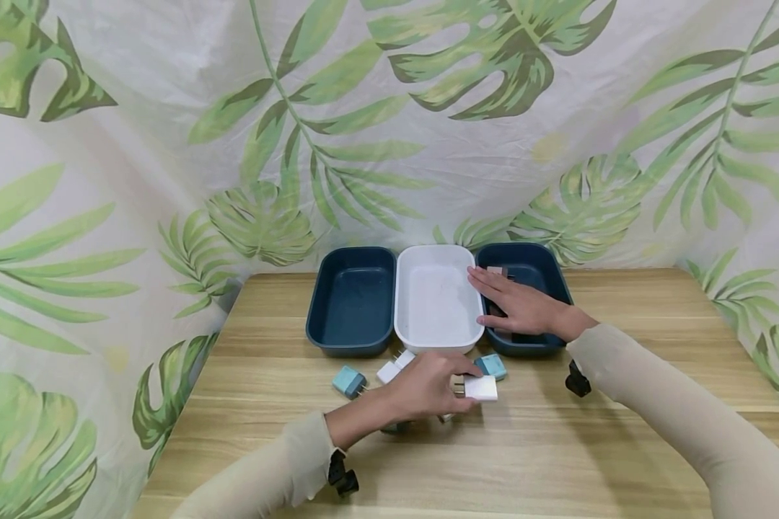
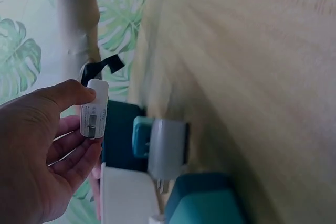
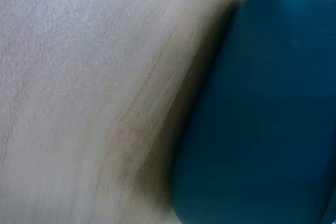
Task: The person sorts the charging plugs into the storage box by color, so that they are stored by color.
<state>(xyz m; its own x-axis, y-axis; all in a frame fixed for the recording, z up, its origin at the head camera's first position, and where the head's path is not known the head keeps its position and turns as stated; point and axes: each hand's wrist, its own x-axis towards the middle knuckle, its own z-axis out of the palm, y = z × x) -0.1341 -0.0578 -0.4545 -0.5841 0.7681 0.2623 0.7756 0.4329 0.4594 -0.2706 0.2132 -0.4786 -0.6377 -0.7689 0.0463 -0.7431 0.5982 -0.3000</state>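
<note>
My left hand [image 1: 431,386] pinches a white charger plug [image 1: 482,388] between thumb and fingers, above the table in front of the trays. In the left wrist view the charger's narrow side shows a small port and faint print. Below this hand lie several chargers, among them a teal one [image 1: 490,366], another teal one [image 1: 349,380] and a white one [image 1: 389,371], partly covered by the hand. My right hand [image 1: 526,306] is stretched flat over the right dark blue tray [image 1: 561,288], its fingertips at the white tray's [image 1: 397,288] rim. Beneath it, a pinkish-brown item [image 1: 496,272] is partly hidden.
Another dark blue tray [image 1: 310,317] stands left of the white one; all three sit side by side at the back of the wooden table [image 1: 526,461]. A leaf-patterned cloth [image 1: 467,173] hangs behind them.
</note>
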